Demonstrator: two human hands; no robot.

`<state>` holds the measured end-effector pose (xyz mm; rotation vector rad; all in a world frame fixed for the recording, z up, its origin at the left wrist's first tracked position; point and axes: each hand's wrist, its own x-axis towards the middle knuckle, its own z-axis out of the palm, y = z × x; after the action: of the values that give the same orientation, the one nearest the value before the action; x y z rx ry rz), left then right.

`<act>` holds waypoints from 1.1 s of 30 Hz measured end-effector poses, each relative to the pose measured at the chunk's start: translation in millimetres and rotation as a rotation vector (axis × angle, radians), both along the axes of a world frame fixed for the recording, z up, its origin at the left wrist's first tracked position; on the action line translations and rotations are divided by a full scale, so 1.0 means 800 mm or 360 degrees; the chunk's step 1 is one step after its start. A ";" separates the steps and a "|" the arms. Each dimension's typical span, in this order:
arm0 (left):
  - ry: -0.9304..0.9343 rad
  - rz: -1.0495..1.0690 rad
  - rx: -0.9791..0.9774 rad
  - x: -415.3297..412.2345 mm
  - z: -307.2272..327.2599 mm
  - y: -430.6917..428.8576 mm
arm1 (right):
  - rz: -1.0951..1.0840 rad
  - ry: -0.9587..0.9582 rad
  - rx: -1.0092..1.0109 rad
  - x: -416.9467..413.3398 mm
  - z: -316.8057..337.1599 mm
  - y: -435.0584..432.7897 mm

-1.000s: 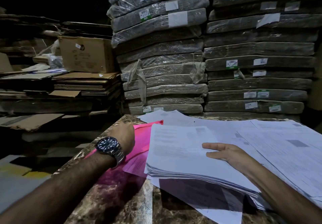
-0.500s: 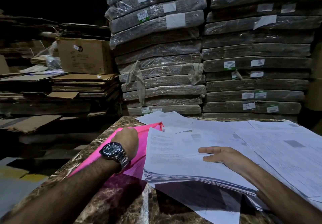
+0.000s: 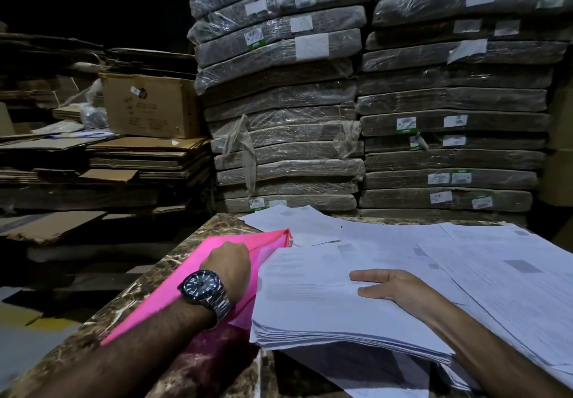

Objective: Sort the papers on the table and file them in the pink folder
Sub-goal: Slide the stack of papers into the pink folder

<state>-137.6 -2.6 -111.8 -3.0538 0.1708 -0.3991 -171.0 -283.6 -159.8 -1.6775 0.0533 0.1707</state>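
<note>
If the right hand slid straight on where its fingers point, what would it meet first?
Across the paper stack, the right hand would probably first meet the left hand holding the pink folder; depth is uncertain.

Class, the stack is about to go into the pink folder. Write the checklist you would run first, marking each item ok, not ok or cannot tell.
1. Folder open: the left hand grips its cover, raised off the lower leaf: ok.
2. Stack steadied: the right hand lies flat on it: ok.
3. Stack squared: its near edges are fanned: not ok.
4. All papers gathered: loose sheets lie spread on the table: not ok.
5. Sheets sorted: print too small to read: cannot tell.
</note>
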 end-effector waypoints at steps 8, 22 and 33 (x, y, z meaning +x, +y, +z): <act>0.0089 -0.0149 0.0081 -0.017 -0.012 -0.009 | -0.0205 -0.0004 0.0072 0.014 0.005 0.017; 0.0317 -0.0714 0.0042 -0.044 -0.022 0.041 | -0.0358 0.0027 0.0056 0.020 -0.004 0.039; 0.0253 -0.0644 -0.0012 -0.057 -0.025 0.040 | -0.0437 0.0020 0.0056 0.026 -0.006 0.062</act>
<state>-183.6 29.2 -131.6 -3.0455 0.8024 -0.1707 -150.1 -234.2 -164.6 -1.6160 0.2867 -0.0246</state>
